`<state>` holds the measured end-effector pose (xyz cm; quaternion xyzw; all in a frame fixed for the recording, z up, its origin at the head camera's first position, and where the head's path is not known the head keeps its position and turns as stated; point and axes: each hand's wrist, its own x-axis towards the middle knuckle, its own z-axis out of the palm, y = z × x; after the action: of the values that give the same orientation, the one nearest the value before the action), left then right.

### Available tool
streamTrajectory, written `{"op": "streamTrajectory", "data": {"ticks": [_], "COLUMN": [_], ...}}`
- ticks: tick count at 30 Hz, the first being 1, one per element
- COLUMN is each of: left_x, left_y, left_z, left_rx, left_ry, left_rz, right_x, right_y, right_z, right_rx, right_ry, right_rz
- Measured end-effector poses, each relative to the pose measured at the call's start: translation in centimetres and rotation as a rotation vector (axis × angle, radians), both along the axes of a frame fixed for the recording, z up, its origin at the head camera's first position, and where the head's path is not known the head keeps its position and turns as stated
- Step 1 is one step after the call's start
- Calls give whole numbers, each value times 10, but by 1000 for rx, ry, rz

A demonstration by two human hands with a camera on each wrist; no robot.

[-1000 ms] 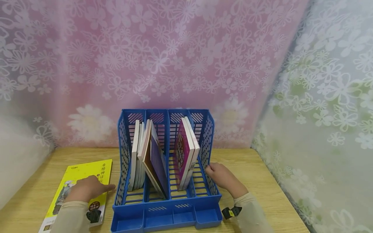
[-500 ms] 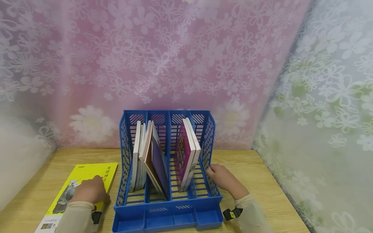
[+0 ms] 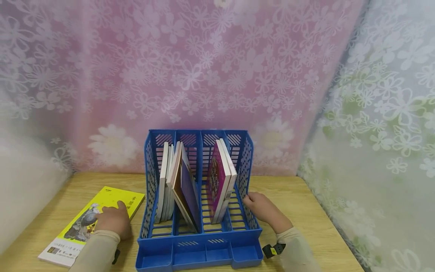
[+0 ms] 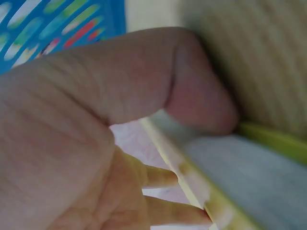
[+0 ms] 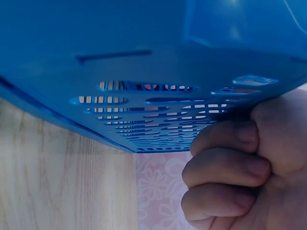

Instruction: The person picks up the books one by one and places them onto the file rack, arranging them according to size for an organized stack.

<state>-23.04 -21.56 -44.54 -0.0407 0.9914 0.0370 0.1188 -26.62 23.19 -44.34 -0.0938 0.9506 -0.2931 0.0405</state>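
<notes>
A yellow paperback book (image 3: 113, 194) with a grey figure on its cover lies aslant at the left. My left hand (image 3: 113, 221) grips it by its right long side. In the left wrist view, the thumb (image 4: 201, 91) bends onto one edge of the book (image 4: 240, 167) and fingertips touch its other side. A blue plastic file rack (image 3: 200, 241) stands in the middle. My right hand (image 3: 266, 211) holds the right side wall of the rack, its fingers (image 5: 225, 167) curled beside the perforated panel (image 5: 163, 115); the thumb's grip is partly hidden.
White-edged books (image 3: 164, 181) stand in the rack's left slot. A purple-covered book (image 3: 189, 192) leans in the second slot, and a magenta book (image 3: 215, 177) stands further right. Small trays (image 3: 190, 257) line the rack's front. A wooden table (image 3: 299, 215) meets a floral curtain (image 3: 204, 75) behind.
The left hand has closed its thumb on the yellow book's side. The book has turned clockwise, its top end shifting right toward the rack. The right hand keeps its place at the rack.
</notes>
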Motion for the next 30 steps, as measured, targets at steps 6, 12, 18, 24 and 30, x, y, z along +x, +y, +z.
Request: {"op": "streamTrajectory", "data": {"ticks": [6, 12, 18, 24, 30], "left_x": [-4, -13, -14, -22, -18], "left_y": [7, 8, 0, -13, -19], "left_z": [-4, -15, -13, 2, 21], "left_rx": [7, 29, 12, 67, 177], "left_ry": [14, 26, 101, 118, 172], "left_rz": [51, 149, 55, -32, -81], "right_x": [0, 1, 1, 0, 1], "right_y": [3, 1, -1, 0, 1], "right_z": [-3, -1, 0, -2, -2], "right_rx": [-8, -3, -10, 4, 6], "right_ry": [-2, -1, -8, 3, 22], "right_rz": [-10, -12, -5, -5, 8]}}
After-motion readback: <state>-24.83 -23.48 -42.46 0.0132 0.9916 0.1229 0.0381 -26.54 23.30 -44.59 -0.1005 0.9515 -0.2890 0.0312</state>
